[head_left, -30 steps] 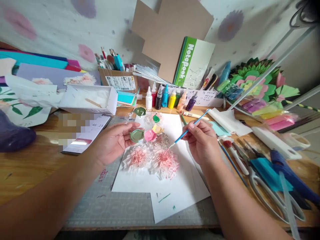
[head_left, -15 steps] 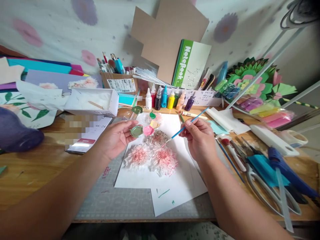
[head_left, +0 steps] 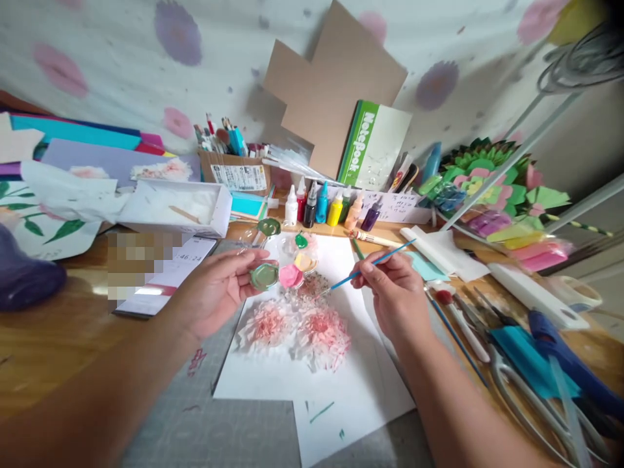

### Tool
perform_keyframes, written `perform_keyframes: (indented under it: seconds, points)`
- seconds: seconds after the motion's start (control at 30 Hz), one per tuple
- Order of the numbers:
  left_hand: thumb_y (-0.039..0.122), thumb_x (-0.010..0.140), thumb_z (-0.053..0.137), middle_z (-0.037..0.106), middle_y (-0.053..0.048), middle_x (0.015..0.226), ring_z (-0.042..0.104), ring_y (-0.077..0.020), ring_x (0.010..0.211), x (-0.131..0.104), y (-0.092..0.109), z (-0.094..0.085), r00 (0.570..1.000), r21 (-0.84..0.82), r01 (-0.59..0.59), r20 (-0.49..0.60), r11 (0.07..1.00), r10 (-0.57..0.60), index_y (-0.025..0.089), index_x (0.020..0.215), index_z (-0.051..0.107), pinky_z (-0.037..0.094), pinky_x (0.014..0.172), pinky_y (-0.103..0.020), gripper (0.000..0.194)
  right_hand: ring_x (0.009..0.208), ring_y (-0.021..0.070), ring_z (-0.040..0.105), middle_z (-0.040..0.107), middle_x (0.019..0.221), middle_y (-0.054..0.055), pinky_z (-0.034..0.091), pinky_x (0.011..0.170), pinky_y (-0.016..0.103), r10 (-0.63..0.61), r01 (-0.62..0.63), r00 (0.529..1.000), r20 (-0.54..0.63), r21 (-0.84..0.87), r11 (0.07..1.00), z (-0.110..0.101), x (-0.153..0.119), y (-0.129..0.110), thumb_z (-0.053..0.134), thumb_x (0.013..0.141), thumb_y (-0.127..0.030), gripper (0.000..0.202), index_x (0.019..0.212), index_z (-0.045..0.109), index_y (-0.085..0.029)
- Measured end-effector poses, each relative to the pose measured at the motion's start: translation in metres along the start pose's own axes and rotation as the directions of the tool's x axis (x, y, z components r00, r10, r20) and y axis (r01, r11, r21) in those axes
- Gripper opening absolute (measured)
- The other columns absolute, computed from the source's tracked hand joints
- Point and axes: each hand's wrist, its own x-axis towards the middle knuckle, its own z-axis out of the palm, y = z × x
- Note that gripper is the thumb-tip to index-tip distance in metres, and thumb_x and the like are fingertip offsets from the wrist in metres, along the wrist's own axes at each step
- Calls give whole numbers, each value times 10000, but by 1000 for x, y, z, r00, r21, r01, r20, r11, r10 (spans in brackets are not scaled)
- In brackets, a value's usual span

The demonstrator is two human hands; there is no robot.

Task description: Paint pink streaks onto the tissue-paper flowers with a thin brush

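My left hand (head_left: 212,289) grips the edge of a clear plastic paint palette (head_left: 291,276) with round wells of green, pink, yellowish and other paint. Between the fingers of my right hand (head_left: 392,286) is a slim blue paintbrush (head_left: 361,273), its tip pointing left, just right of the palette. Beneath lie ruffled paper flowers: a pink-and-white one (head_left: 324,333) at right, a similar one (head_left: 268,325) at left, and a dark-speckled one (head_left: 312,289) behind them, partly hidden by the palette. They rest on white paper (head_left: 253,380). Whether the bristles touch a flower I cannot tell.
Several paint bottles (head_left: 322,203) line the back, near a box of brushes (head_left: 238,170) and a notebook (head_left: 373,146). Large scissors (head_left: 519,400), a blue glue gun (head_left: 560,351) and other brushes lie at right. A phone (head_left: 166,273) and white tray (head_left: 178,205) are at left.
The camera view has shifted, so the desk sits lower in the picture. The paintbrush lies at a flatter angle, its tip slightly farther from the front flowers. Both hands keep their holds.
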Motion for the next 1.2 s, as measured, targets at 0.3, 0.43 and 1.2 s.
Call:
perform_keyframes:
  seconds: [0.3,0.43,1.2]
  points:
    - [193,698,766,787,-80,793,712,-180,677,0,2,2,1000,2,1,-12,1000,-1,103,817,801,574,548,-261,154,575,91,640,700,691,-22,524,574,216,18,-17,998,58,-21,1000,-2,-4,2,846,764,-259,125,753,732,-207]
    - [197,700,767,777,-71,790,697,-163,694,0,3,2,999,9,-42,-4,999,42,112,792,792,545,559,-236,128,561,91,635,699,683,-23,520,559,217,-41,46,997,72,-60,997,-5,-4,0,826,781,-224,112,743,722,-205]
    - [212,724,753,765,-57,810,689,-154,715,7,-3,-1,1000,53,-22,-8,998,22,112,816,771,545,629,-258,137,525,102,632,685,634,-53,530,510,235,3,19,994,107,-200,980,-5,-2,2,779,766,-159,110,735,692,-219]
